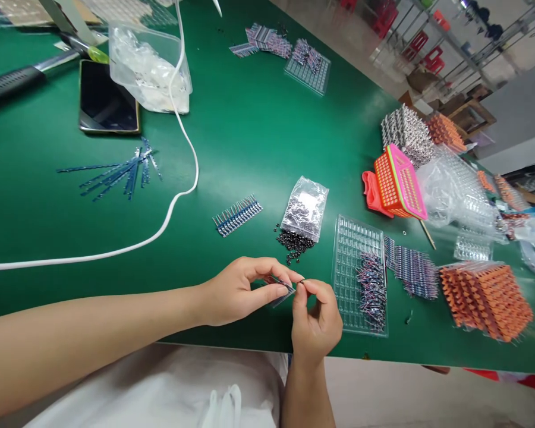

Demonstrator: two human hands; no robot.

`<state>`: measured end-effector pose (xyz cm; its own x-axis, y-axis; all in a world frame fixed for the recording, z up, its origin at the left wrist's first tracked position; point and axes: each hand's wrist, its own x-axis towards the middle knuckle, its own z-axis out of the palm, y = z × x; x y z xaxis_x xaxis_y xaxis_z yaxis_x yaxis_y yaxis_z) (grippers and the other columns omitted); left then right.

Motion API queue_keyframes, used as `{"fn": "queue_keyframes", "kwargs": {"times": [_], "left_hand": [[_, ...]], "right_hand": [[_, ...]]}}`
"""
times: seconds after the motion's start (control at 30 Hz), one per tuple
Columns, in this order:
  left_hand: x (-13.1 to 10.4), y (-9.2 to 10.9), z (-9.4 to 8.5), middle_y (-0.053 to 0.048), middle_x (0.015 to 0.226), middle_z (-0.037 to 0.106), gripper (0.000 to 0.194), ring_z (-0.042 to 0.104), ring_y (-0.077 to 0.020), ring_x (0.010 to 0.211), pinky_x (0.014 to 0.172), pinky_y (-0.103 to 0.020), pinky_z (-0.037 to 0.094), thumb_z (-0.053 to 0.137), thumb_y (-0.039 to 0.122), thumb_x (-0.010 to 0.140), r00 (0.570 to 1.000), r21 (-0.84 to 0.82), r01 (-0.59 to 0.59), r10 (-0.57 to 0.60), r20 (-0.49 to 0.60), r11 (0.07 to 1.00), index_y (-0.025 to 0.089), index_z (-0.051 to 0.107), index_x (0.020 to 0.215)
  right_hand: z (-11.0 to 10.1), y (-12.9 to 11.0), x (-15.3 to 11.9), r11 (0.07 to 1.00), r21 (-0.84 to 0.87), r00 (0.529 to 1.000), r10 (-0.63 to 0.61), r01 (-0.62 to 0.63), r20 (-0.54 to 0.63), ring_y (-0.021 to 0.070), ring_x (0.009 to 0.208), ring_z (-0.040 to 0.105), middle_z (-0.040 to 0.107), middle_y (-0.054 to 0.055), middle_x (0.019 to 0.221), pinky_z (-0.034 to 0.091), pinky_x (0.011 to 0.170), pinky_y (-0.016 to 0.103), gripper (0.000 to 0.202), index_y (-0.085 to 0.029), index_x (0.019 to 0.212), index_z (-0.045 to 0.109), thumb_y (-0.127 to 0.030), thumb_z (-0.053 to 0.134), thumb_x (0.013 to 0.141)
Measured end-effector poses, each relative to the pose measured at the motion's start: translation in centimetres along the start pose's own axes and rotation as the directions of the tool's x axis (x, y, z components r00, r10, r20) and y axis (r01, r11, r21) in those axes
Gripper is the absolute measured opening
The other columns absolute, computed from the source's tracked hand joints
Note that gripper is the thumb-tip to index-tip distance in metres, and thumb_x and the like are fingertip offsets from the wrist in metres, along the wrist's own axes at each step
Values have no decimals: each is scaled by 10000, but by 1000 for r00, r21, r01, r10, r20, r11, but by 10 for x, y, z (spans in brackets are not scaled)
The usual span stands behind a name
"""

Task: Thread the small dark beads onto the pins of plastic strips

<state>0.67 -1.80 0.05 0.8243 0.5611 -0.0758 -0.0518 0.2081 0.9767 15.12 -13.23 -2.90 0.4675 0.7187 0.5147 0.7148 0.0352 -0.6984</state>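
Observation:
My left hand [245, 291] pinches a small strip of pin parts [282, 298] between thumb and fingers, low over the table's front edge. Close against its fingertips, my right hand [317, 318] is closed in a pinch; a tiny dark piece seems to sit there, too small to name. Just beyond the hands lie loose black beads [296, 242], spilling by a clear plastic bag [305, 205]. A row of blue-based pins [238, 216] rests to the left of the bag. Right of my hands is a clear compartment tray [350, 273] bearing a heap of dark pin parts [373, 291].
A white cable [195, 160] curves across the left side, near blue strips [131, 169], a phone [109, 98], a plastic tub [185, 89] and a hammer [22, 80]. Rightward stand an orange basket [390, 181] and stacked orange parts [485, 300]. Another tray [310, 77] lies far back.

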Motion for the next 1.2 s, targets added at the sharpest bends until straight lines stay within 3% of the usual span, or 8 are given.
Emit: {"fn": "queue_keyframes", "kwargs": {"times": [0.47,0.8,0.9,1.0,1.2], "left_hand": [[0,-2,-1,-82,1192,731,123,690,-205,1025,852,-324,559,604,268,931,1000,-26,8,-8,17,1000,168,670,961],[0,-1,-1,-82,1168,748,100,705,-183,961,835,-312,562,640,233,896,1000,-81,-23,24,14,996,165,682,955],[1,-2,0,-85,1168,749,93,707,-185,986,838,-306,561,660,238,887,999,-215,49,-48,11,975,161,678,936],[3,-3,0,-73,1164,755,89,693,-185,1067,945,-324,533,692,242,873,993,-356,115,-109,36,927,165,682,919],[8,-4,-4,-65,1096,774,150,691,-179,1041,943,-318,507,773,266,808,980,-466,193,-195,44,863,161,691,879]], "right_hand": [[4,0,-1,1000,6,999,26,-26,-37,149,759,652,660,18,828,543,693,299,82,-225,943,614,-166,636,890],[0,-1,-3,973,125,981,189,-193,46,136,769,633,648,16,837,529,671,260,17,-199,913,620,-199,632,900],[2,0,-3,981,123,988,150,-152,20,133,776,633,646,13,835,536,685,264,38,-195,922,626,-176,641,893],[3,0,-1,992,111,997,67,-64,-27,132,784,641,652,11,847,549,688,272,115,-203,967,635,-129,651,880],[1,0,4,992,-50,992,-121,119,-36,148,828,685,700,30,924,582,704,297,233,-223,1050,672,-84,679,863]]}}
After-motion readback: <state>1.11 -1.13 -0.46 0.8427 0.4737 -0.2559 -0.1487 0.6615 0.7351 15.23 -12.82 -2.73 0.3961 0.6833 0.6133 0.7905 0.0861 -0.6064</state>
